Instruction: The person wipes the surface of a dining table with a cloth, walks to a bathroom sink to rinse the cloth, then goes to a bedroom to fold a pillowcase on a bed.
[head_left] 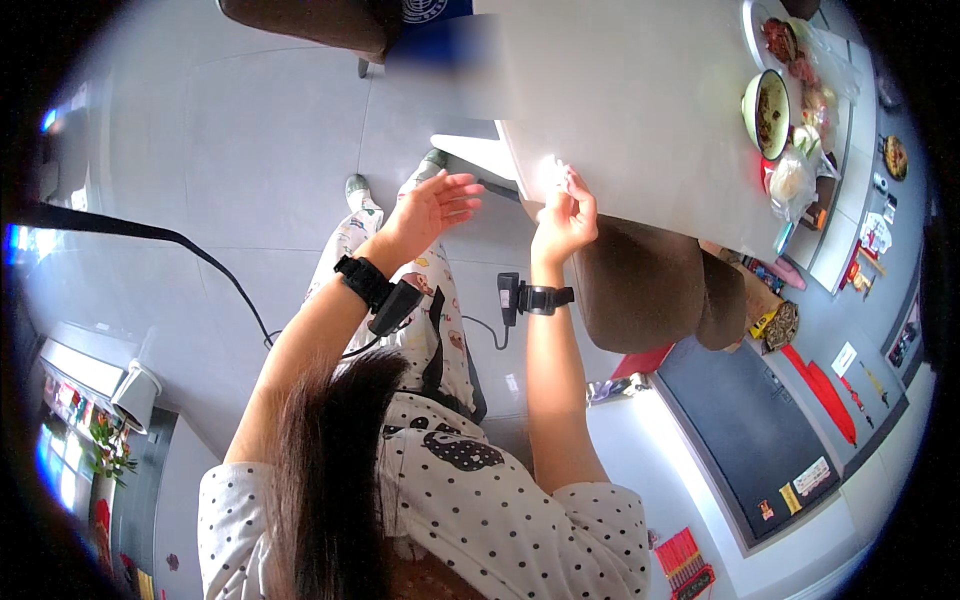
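My right hand (566,222) is at the near left corner of the pale table (640,120), its fingers pinched on a small white piece (557,176) that looks like crumpled tissue. Glare on the tabletop blurs its outline. My left hand (436,212) hangs in the air left of the table edge, over my legs, palm turned inward and fingers stretched out. Nothing is in it. Each wrist wears a black strap with a small black device.
A brown chair (640,285) stands close against the table's near side. At the table's right end are a bowl with food remains (751,108) and a clear plastic bag (793,188). Another brown chair (320,22) is at the top. A dark door (745,430) stands at right.
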